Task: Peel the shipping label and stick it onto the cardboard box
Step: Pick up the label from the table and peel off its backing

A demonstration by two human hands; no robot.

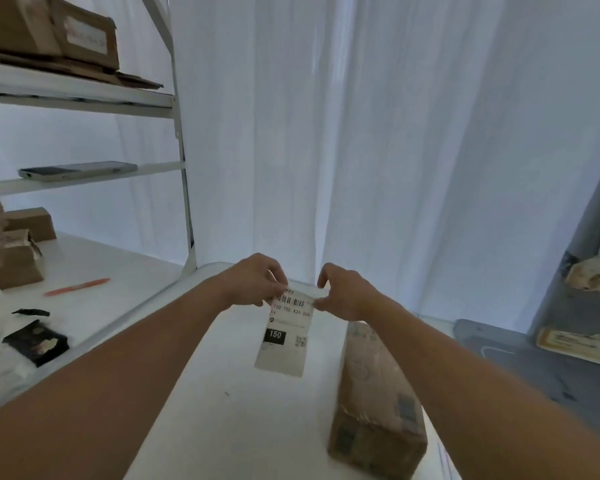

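A white shipping label [284, 336] with a barcode and a black "150" patch hangs upright in the air above the white table [222, 410]. My left hand [257, 280] pinches its top left corner. At the top right corner, the fingertips of my right hand [343, 292] pinch the edge. A brown cardboard box [374, 403] wrapped in clear tape lies on the table, below and to the right of the label, under my right forearm. The label does not touch the box.
A white metal shelf rack [184, 202] stands at the left with cardboard boxes [49, 32] on top and a phone [77, 170] on a lower shelf. An orange pen [78, 286] and a black packet [35, 342] lie on the left surface. White curtains hang behind; a grey bin [534, 358] sits right.
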